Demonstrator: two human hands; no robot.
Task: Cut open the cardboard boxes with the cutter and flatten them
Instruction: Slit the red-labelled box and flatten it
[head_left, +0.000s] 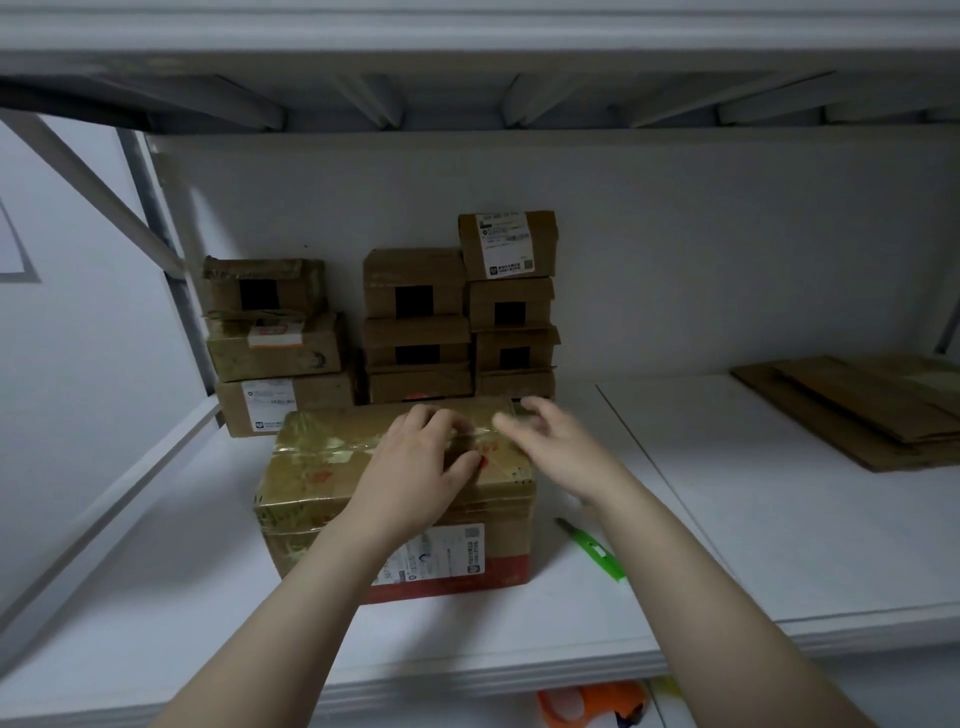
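Head view, and one large taped box (322, 467) was seen standing near on the white shelf (156, 571), still sealed, its top bound in glossy tape. The left hand (415, 467) was laid on that top with the fingers curled down at the tape; whether any tape was pinched could not be told. The right hand (558, 447) was held over the box's far right corner, blurred, fingers loosely spread, nothing gripped. The green cutter (592, 551) was found lying on the shelf just right of the box, in neither hand.

On progress, a pile of flattened cardboard (857, 410) was set at the far right, so some of the work was judged done, yet most was judged left.

Now the count. Against the far wall, three boxes were counted in the left stack (275, 345), three in the middle stack (415, 338) and four in the right stack (511, 306). That made ten, and eleven with the near one. One cutter was counted. The sheets in the flat pile could not be told apart. An orange object (592, 701) was glimpsed below the shelf's near edge.
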